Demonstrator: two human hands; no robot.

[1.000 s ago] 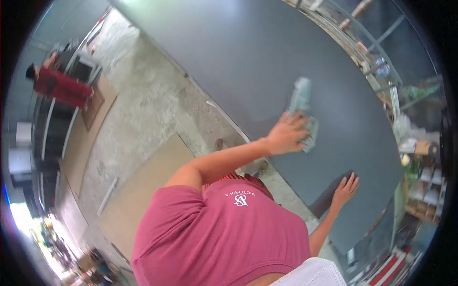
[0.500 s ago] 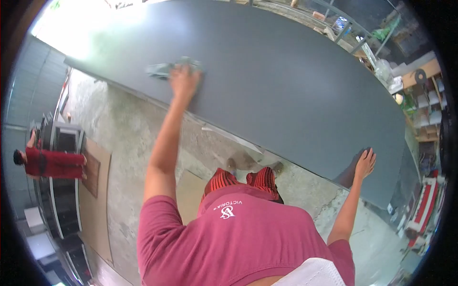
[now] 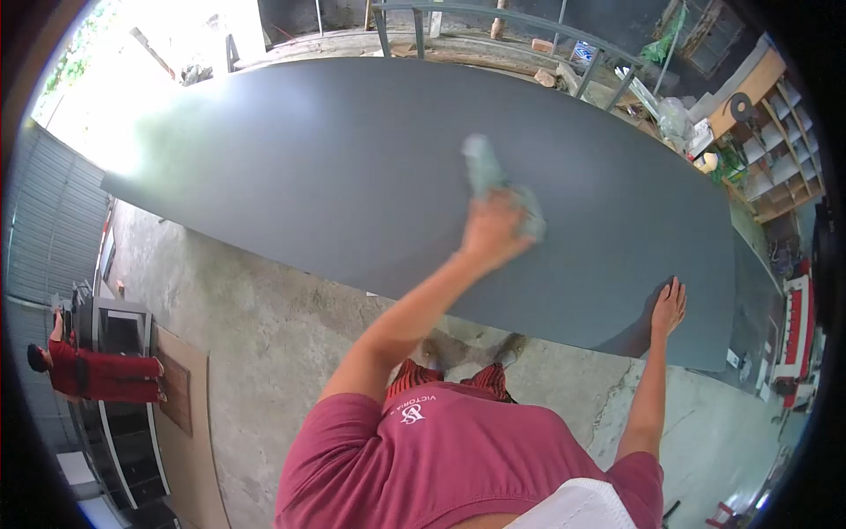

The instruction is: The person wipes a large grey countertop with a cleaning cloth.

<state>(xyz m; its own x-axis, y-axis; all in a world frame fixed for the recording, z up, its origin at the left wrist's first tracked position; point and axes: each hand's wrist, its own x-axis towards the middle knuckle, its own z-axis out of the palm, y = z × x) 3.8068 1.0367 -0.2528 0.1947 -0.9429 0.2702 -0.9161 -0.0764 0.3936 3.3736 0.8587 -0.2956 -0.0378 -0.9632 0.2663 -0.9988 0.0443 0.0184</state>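
Observation:
A large dark grey panel [image 3: 352, 176] lies flat in front of me, its near edge close to my body. My left hand [image 3: 495, 231], smeared by motion, presses a pale green cloth [image 3: 482, 165] on the panel's surface, right of the middle. Part of the cloth trails beyond the fingers, and some of it sticks out to the right of the hand. My right hand [image 3: 670, 307] rests flat on the panel near its right end, fingers stretched out and nothing in them.
A metal frame [image 3: 493, 16] and loose scraps lie beyond the far edge. Wooden shelving [image 3: 780, 150] stands at the right. At the left, a person in red [image 3: 101, 375] stands by dark cabinets [image 3: 123, 423]. Concrete floor [image 3: 264, 344] shows below the panel.
My left hand has swept to the right across the panel with the cloth. My right hand stays flat near the right end. The view has tilted up, showing more of the far side.

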